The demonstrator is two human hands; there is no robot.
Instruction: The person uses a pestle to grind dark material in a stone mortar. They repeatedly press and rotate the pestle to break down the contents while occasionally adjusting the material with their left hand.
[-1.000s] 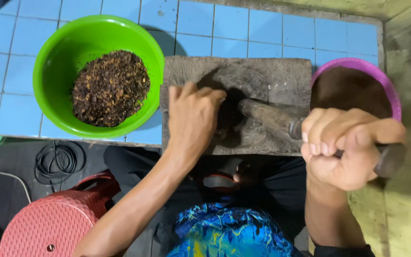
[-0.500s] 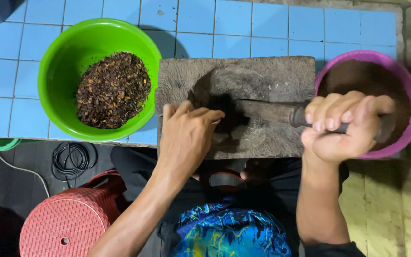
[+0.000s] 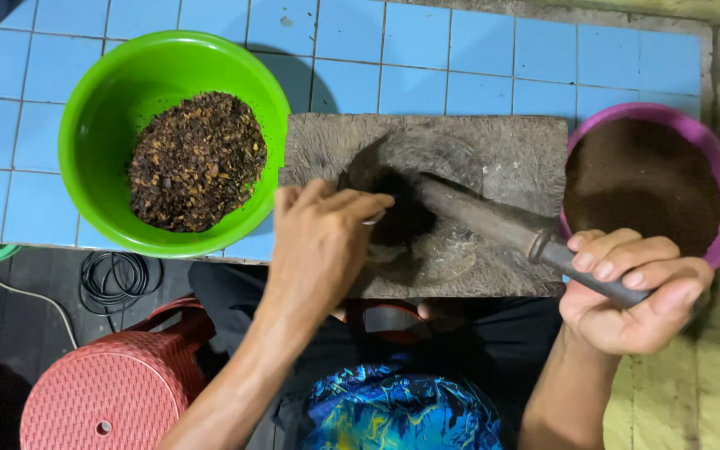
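No packages, labels, signs or screens appear anywhere in this view from above.

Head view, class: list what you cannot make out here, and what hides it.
- Dark pile on the grinding slab: its near side is hidden by the left hand.
- Tool: handle end hidden inside the right hand.
- Red stool: cut off by the bottom edge.
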